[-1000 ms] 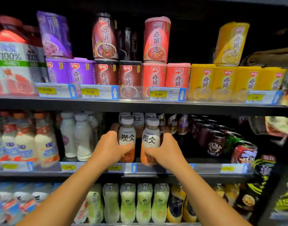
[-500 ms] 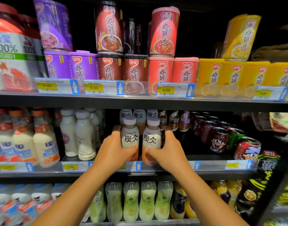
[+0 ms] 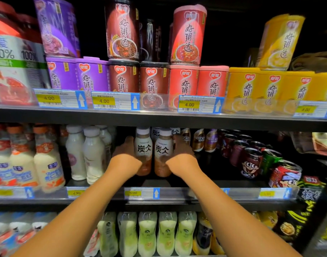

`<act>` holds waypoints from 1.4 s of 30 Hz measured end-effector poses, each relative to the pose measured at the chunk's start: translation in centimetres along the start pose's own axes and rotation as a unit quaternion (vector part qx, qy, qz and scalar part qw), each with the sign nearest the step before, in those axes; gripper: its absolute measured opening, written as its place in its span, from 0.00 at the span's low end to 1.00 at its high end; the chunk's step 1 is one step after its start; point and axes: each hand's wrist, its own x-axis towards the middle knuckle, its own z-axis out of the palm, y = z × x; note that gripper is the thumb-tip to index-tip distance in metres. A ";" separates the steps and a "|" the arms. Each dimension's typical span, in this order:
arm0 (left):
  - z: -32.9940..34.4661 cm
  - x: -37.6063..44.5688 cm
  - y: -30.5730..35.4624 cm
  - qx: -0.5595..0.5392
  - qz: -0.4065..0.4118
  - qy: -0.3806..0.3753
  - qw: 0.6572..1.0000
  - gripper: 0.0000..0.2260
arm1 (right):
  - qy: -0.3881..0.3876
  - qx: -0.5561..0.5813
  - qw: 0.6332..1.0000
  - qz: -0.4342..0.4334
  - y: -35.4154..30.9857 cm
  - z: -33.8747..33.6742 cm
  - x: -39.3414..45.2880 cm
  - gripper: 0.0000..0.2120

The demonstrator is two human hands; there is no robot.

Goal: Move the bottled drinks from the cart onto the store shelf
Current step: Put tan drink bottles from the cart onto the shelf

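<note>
In the head view, the person is at the placing step: both arms reach into the middle shelf, and each hand carries one bottled drink. The left hand has its fingers closed around the left bottle, and the right hand has its fingers closed around the right bottle. The two bottles stand upright, just beside each other, deep inside the shelf bay. It seems that their bottoms are on or very near the shelf floor, but the dark there does not allow to be sure.

The next move probably calls for setting both bottles down flat, in line behind the price rail, and then opening the fingers without tipping them.

The room is narrow. The caps are close under the upper shelf edge, so there is little space to lift. To the left stand the white bottles, near the left hand; to the right the coffee bottles and the cans. More bottles of the same kind stand behind. The free way out is straight back toward the person. The cart is not in view.
</note>
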 end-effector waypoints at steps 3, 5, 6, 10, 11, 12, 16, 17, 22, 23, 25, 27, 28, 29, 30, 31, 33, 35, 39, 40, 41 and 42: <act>0.3 2.4 0.1 -0.007 0.001 -0.004 1.000 0.24 | 0.009 0.006 1.000 -0.004 -0.4 1.4 2.5 0.36; 0.6 3.3 -0.1 -0.015 0.000 0.001 1.000 0.23 | 0.013 0.007 1.000 -0.001 -0.7 1.8 3.4 0.29; 0.8 3.8 -0.2 -0.017 -0.003 0.004 1.000 0.23 | 0.012 0.010 1.000 0.001 -0.8 2.0 3.7 0.26; 1.2 4.7 -0.6 -0.030 0.001 0.006 1.000 0.24 | 0.023 0.025 0.999 -0.009 -0.6 2.6 4.7 0.27; 1.3 4.8 -0.7 -0.034 0.004 0.008 0.999 0.24 | 0.027 0.030 0.999 -0.014 -0.4 2.8 4.9 0.29; 1.3 4.8 -0.7 -0.040 0.006 0.010 0.999 0.23 | 0.032 0.035 0.999 -0.016 -0.2 3.0 5.1 0.30; 1.6 5.0 -0.9 -0.049 0.013 0.015 0.999 0.24 | 0.037 0.056 0.997 -0.025 0.2 3.5 5.8 0.32; 1.6 5.0 -1.0 -0.049 0.015 0.014 0.999 0.24 | 0.038 0.058 0.997 -0.028 0.2 3.6 5.9 0.33; 1.4 5.1 -1.2 -0.055 0.023 0.005 0.998 0.22 | 0.043 0.070 0.996 -0.034 0.4 4.0 6.3 0.33; 1.3 5.2 -1.2 -0.055 0.029 0.003 0.998 0.22 | 0.041 0.074 0.996 -0.034 0.5 4.0 6.4 0.33; 1.2 5.2 -1.5 -0.056 0.037 -0.007 0.998 0.21 | 0.032 0.081 0.996 -0.032 0.6 3.9 6.5 0.31; 1.1 5.2 -1.7 -0.061 0.047 -0.018 0.997 0.21 | 0.015 0.092 0.995 -0.035 0.8 3.6 6.5 0.31; 1.1 5.2 -1.7 -0.065 0.050 -0.019 0.996 0.21 | 0.005 0.099 0.994 -0.036 0.9 3.5 6.5 0.31; 1.1 5.1 -1.7 -0.068 0.050 -0.017 0.996 0.22 | -0.001 0.104 0.994 -0.038 1.1 3.3 6.4 0.31; 1.2 5.0 -1.6 -0.071 0.048 -0.012 0.996 0.22 | -0.002 0.106 0.994 -0.036 1.1 3.3 6.3 0.31; 1.2 4.9 -1.5 -0.073 0.045 -0.006 0.996 0.22 | 0.002 0.111 0.993 -0.037 1.2 3.3 6.1 0.31; 1.4 4.8 -1.4 -0.073 0.040 -0.001 0.997 0.18 | 0.020 0.111 0.993 -0.042 1.1 3.6 6.0 0.31; 1.5 4.6 -1.4 -0.071 0.040 -0.005 0.997 0.13 | 0.029 0.107 0.993 -0.046 1.1 4.0 6.0 0.30; 1.5 4.8 -1.8 -0.072 0.034 0.005 0.997 0.12 | 0.023 0.103 0.993 -0.043 1.0 3.9 6.0 0.28; 1.6 4.8 -1.8 -0.071 0.032 0.004 0.997 0.12 | 0.019 0.102 0.994 -0.039 1.0 3.9 6.0 0.27; 1.6 4.8 -1.8 -0.071 0.029 0.003 0.997 0.13 | 0.017 0.102 0.994 -0.039 1.1 3.9 6.0 0.27; 1.6 4.9 -1.8 -0.071 0.027 0.001 0.997 0.13 | 0.016 0.098 0.994 -0.036 1.0 3.9 5.9 0.26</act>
